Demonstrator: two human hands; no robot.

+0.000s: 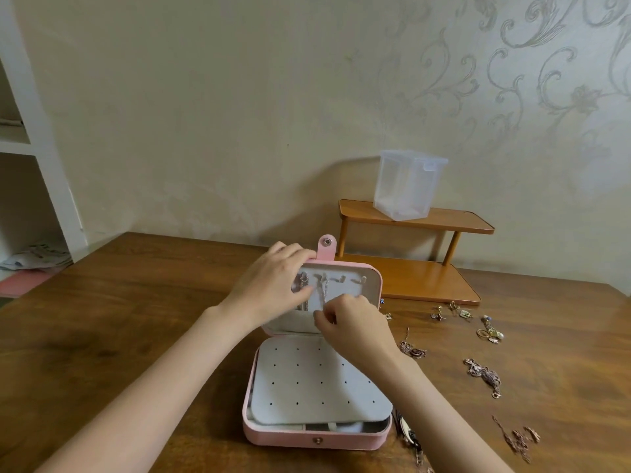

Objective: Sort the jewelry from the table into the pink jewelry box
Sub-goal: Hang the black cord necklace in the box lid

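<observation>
The pink jewelry box (316,436) lies open on the wooden table, its lid (368,278) standing upright. A white perforated earring panel (317,387) covers the base. Silver chains (322,288) hang from hooks inside the lid. My left hand (273,285) holds the lid's top left edge and rests over the hooks. My right hand (351,324) pinches the lower end of a hanging chain in front of the lid pocket. Loose jewelry lies to the right: a rose-gold necklace (483,375), another chain (519,438), a pendant (413,351), and small earrings (490,332).
A two-tier wooden shelf (409,278) stands behind the box, with a clear plastic container (406,186) on its top tier. A watch or bracelet (409,438) lies by the box's right front corner. White shelving (34,148) stands at the far left.
</observation>
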